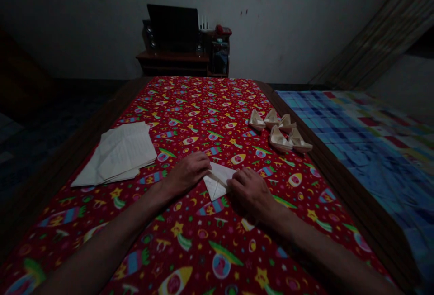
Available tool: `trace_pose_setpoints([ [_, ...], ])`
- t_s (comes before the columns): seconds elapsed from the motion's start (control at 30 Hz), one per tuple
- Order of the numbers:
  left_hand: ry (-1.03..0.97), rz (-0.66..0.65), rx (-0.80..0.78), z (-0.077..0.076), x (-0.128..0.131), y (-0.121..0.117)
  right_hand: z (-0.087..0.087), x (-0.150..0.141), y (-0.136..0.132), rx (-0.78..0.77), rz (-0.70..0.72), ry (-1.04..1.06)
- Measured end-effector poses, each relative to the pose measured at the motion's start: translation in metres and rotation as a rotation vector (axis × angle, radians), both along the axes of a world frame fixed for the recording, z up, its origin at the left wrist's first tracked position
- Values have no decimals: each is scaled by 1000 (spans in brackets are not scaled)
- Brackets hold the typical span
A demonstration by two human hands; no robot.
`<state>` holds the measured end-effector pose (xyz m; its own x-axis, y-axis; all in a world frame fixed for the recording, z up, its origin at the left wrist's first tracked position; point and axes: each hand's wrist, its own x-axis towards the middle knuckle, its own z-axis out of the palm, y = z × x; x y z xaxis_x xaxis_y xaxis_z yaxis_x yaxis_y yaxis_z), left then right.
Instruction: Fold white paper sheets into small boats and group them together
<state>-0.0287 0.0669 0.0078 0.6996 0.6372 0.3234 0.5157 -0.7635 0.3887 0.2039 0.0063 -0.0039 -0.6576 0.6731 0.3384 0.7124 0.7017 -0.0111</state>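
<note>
Bare forearms (115, 238) were stretched over red patterned cloth (200, 240), where folded paper (217, 185) was pinched at its opposite ends by the curled fingers of the left hand (190, 168) and right hand (251, 191).

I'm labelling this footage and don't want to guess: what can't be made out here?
All in the head view:
Left hand: its curled pose hides how the fingertips meet the folded paper.
Right hand: covers the folded paper's right end.
Paper stack: print too small and dim to read; upper sheets hide most below.
Folded paper shapes: front ones partly cover those behind.
Forearms: cut off by the bottom edge.
</note>
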Motion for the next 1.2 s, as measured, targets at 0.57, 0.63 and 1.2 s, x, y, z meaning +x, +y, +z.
trace_pose_setpoints([
  [0.57,257,-62,66,0,9,-64,13,2,-12,-88,100,-6],
  [0.63,251,-53,61,0,13,-70,13,2,-16,-94,68,-3],
  [1.2,216,179,120,-5,-25,-50,-1,8,-12,-98,-76,229],
])
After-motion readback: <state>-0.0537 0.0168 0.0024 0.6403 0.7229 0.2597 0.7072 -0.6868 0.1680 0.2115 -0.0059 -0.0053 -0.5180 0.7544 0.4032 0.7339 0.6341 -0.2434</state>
